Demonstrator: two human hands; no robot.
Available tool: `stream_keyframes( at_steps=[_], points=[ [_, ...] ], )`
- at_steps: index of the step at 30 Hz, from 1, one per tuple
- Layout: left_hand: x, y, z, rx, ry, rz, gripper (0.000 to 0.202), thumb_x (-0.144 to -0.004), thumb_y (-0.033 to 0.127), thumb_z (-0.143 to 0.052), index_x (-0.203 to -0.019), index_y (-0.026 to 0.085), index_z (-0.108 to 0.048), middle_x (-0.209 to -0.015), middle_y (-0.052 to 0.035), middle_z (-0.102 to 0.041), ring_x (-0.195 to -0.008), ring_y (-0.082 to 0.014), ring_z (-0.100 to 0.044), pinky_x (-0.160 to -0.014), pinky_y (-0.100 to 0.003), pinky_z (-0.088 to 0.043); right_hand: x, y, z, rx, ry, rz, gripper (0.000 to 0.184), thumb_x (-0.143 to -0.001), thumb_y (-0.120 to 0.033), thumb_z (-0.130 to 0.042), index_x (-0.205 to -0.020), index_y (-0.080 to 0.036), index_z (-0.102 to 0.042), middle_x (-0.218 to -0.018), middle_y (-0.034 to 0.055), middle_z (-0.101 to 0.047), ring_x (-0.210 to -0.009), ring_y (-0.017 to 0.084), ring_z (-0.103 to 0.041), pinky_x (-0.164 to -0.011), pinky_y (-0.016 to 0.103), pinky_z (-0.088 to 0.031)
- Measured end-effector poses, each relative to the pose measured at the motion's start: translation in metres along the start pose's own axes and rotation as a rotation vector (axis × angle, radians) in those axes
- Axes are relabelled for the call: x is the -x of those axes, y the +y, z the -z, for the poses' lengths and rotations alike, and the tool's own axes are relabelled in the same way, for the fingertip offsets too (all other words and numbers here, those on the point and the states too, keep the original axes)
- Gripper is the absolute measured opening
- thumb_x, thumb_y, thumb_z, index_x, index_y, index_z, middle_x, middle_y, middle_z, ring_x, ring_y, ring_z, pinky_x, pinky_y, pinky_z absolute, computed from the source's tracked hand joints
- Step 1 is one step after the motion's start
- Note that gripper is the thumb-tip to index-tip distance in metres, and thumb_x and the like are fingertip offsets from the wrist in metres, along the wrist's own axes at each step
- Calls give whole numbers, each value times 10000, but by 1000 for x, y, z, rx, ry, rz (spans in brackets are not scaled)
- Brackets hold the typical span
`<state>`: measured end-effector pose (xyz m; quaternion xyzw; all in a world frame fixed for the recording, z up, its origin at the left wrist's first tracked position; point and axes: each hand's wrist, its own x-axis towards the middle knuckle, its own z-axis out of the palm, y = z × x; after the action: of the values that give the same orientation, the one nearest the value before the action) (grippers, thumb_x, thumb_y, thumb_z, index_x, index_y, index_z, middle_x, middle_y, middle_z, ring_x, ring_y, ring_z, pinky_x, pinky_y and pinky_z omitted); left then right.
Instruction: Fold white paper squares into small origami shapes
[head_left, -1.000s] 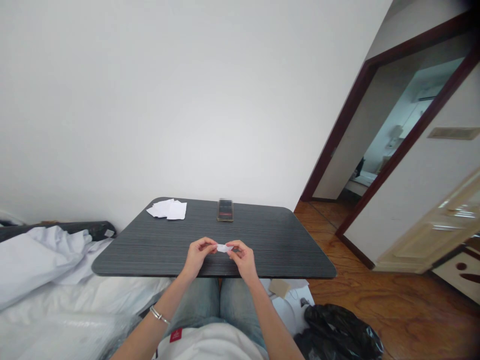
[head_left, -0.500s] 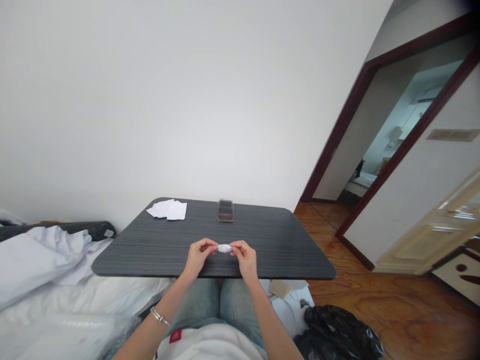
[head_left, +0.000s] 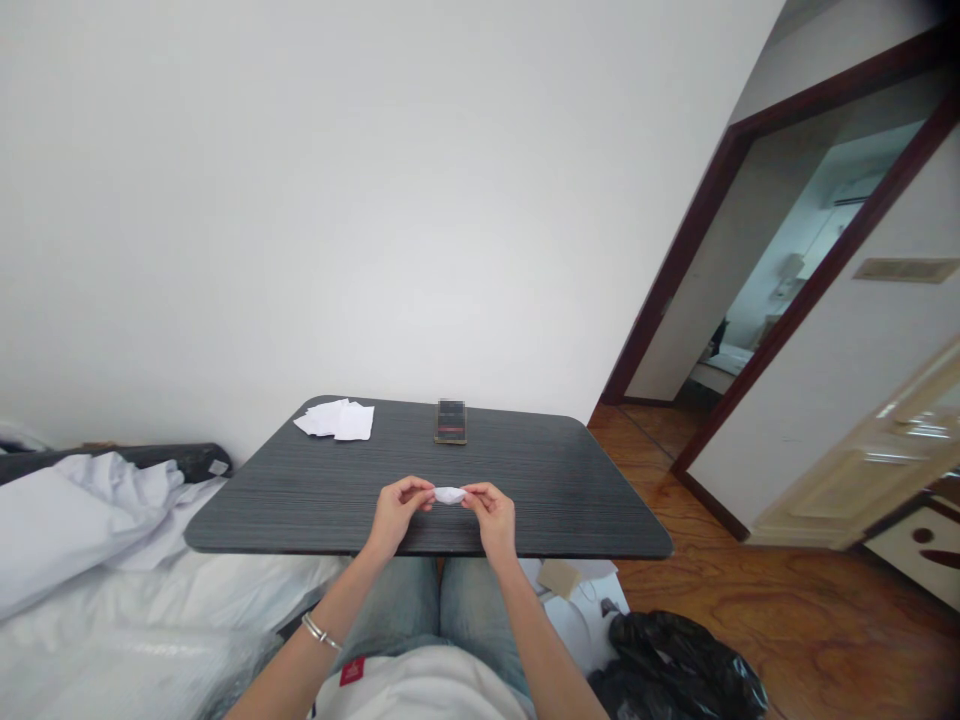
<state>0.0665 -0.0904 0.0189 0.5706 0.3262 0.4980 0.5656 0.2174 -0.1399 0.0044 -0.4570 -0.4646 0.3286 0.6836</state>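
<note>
Between my two hands, over the front part of the dark table (head_left: 517, 465), is a small folded piece of white paper (head_left: 450, 495). My left hand (head_left: 397, 512) pinches its left end between thumb and fingers. At the opposite end, my right hand (head_left: 491, 515) grips it the same way. The paper is narrow, with pointed ends partly covered by my fingertips. Several white paper squares (head_left: 354, 421) lie overlapping at the table's back left corner.
A phone (head_left: 451, 422) lies at the back middle of the table, near the white wall. To the left are white cloth (head_left: 82, 510) and clear plastic wrapping (head_left: 142, 660). A black plastic bag (head_left: 682, 660) sits on the wooden floor at the right.
Almost nothing differs. Both hands keep their pinch on the folded paper, and my right hand has shifted very slightly to the right.
</note>
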Motion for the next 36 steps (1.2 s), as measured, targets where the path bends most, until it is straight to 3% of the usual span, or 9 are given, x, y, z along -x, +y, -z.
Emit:
stream_keyframes(
  at_steps=[14,24,30,36],
  points=[
    [2,6,-1,31,1,-1,293,-718,373,-524,-832,118,-610,-747,-66,-613,-653,-149,-570,-532,-224,-470,-1,2,2,24,42,21,117,-688,-246,-558,-719,-143,-606,-597,13,-606,-582,150,-579,-500,236,-477],
    [-2,-3,3,-39,70,-67,320,-750,393,-481,-809,118,-633,-807,-83,-644,-762,-179,-578,-700,-271,-450,-3,0,8,98,26,-3,137,-687,-269,-564,-730,-145,-608,-602,21,-609,-580,154,-584,-481,235,-481],
    [-2,-4,4,-36,68,-63,318,-749,393,-484,-811,120,-634,-811,-80,-647,-754,-173,-579,-685,-264,-446,-13,-5,35,225,32,46,141,-711,-263,-535,-732,-143,-605,-637,33,-620,-603,160,-594,-514,249,-490],
    [-3,-7,5,-36,46,-63,319,-767,383,-463,-813,116,-633,-796,-78,-641,-747,-164,-571,-681,-257,-439,-35,-11,83,366,70,111,175,-718,-288,-524,-757,-136,-601,-649,46,-636,-609,173,-609,-545,276,-496]
  ],
)
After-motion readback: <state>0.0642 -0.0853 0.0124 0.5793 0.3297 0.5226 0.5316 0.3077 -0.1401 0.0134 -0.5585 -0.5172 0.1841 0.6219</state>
